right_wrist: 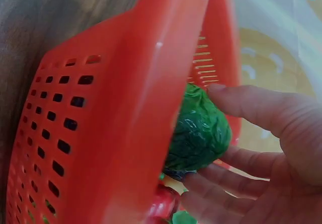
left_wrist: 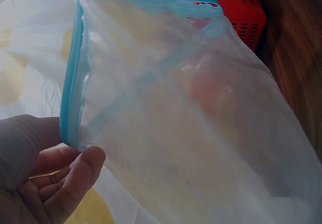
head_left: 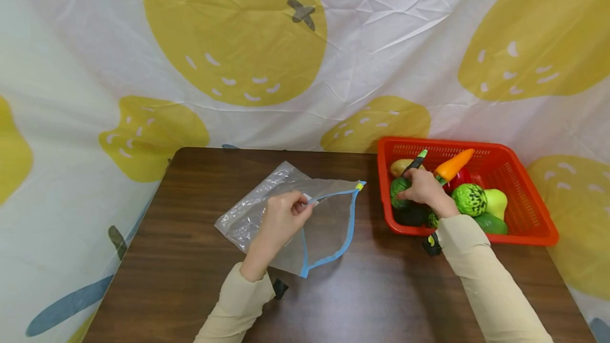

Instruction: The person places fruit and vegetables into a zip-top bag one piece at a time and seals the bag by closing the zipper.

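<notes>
My left hand (head_left: 281,218) pinches the rim of a clear zip bag (head_left: 329,232) between thumb and fingers. The bag has a blue zip edge and a yellow slider, and its mouth gapes toward the right. In the left wrist view the clear bag (left_wrist: 166,133) spreads out from the fingertips. Over the left end of a red basket (head_left: 529,184), my right hand (head_left: 425,190) reaches down to a green cabbage (head_left: 399,189). The right wrist view shows thumb and fingers on opposite sides of the cabbage (right_wrist: 198,131), inside the basket wall.
Also in the basket are an orange carrot (head_left: 455,164), a potato (head_left: 399,167), a mottled green ball (head_left: 469,199), a pale green pear-shaped piece (head_left: 496,202) and a dark stick with a green tip (head_left: 416,162). Behind the brown table (head_left: 157,258) hangs a fruit-print cloth (head_left: 352,41).
</notes>
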Demonstrator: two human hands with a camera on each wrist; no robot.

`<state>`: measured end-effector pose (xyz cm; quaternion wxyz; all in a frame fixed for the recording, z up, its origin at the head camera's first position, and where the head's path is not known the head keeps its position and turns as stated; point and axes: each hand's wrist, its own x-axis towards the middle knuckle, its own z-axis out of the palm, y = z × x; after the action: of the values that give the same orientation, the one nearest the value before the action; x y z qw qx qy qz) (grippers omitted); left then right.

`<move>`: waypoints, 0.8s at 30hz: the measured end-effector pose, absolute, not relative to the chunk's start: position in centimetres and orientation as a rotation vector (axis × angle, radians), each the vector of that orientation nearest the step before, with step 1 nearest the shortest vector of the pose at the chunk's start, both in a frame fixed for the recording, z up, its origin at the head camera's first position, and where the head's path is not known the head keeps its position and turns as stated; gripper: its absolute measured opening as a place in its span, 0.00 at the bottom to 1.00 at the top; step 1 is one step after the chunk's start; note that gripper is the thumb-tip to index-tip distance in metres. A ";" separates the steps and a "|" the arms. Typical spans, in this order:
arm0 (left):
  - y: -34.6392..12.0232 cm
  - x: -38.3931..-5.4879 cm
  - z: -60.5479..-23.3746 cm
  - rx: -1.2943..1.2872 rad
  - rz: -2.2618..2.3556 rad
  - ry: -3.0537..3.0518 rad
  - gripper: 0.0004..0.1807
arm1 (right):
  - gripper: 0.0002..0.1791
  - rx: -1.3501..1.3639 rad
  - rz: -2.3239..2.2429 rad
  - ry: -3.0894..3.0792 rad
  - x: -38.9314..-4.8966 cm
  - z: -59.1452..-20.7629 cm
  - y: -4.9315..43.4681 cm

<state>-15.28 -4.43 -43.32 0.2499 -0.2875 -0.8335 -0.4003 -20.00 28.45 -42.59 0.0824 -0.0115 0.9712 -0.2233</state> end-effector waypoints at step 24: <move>-4.8 -15.3 -43.5 -0.773 -1.083 -2.273 0.06 | 0.45 -0.015 -0.521 2.854 -20.3 -43.7 27.6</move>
<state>-15.34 -4.80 -43.45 0.2512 -0.2840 -0.8353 -0.3981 -20.26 27.62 -43.75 0.1199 -0.0053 0.9766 -0.1784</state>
